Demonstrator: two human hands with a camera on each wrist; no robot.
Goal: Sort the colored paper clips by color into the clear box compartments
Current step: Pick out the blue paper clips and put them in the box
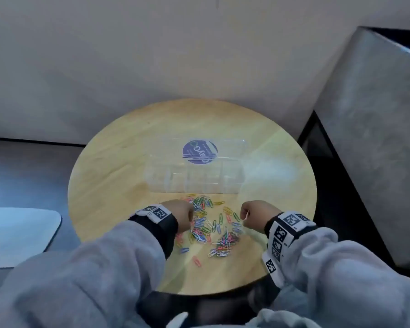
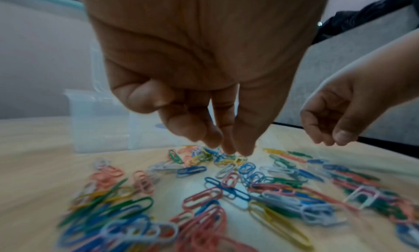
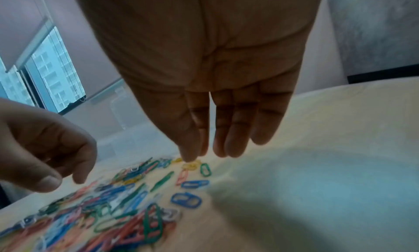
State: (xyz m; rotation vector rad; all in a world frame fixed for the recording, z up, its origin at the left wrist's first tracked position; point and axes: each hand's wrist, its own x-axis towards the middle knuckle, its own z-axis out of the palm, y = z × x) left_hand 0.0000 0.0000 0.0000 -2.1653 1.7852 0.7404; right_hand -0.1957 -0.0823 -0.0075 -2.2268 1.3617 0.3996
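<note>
A heap of coloured paper clips (image 1: 213, 228) lies on the round wooden table (image 1: 128, 162), red, blue, green, yellow and white all mixed. Behind it stands the clear compartment box (image 1: 199, 188), its lid (image 1: 232, 147) folded back with a purple sticker. No clips show in the compartments. My left hand (image 1: 189, 216) hovers at the heap's left edge. In the left wrist view its fingers point down, tips (image 2: 226, 148) at the clips (image 2: 226, 193), thumb tucked, holding nothing. My right hand (image 1: 244, 216) hangs at the heap's right edge, fingers straight (image 3: 208, 153), just over a yellow clip (image 3: 192, 165).
A pale grey pad (image 1: 19, 235) lies on the dark surface to the left of the table. A grey slab (image 1: 376, 138) rises on the right. Bare wood shows right of the heap (image 1: 277, 185) and left of the box.
</note>
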